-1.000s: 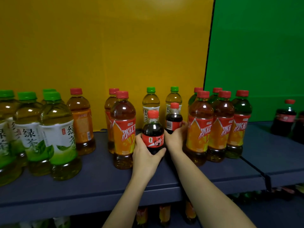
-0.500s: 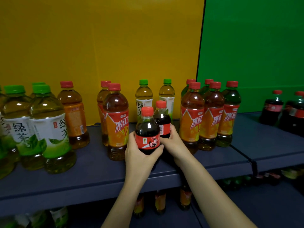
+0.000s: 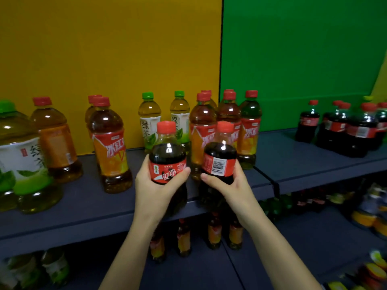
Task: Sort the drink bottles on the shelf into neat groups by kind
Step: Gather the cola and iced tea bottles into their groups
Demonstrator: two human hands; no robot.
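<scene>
Both cola bottles now sit lifted off the shelf [image 3: 88, 208]; left hand [image 3: 154, 190] grips 1 cola bottle [image 3: 167, 162]; right hand [image 3: 230, 186] grips the other cola bottle [image 3: 219, 160] beside it.

A yellow back panel [image 3: 104, 59] is standing behind the left stretch of the dark blue shelf [image 3: 83, 204], meeting a green back panel [image 3: 303, 59] at a dark vertical seam. A lower shelf [image 3: 293, 248] is lying in dim shadow beneath.
</scene>
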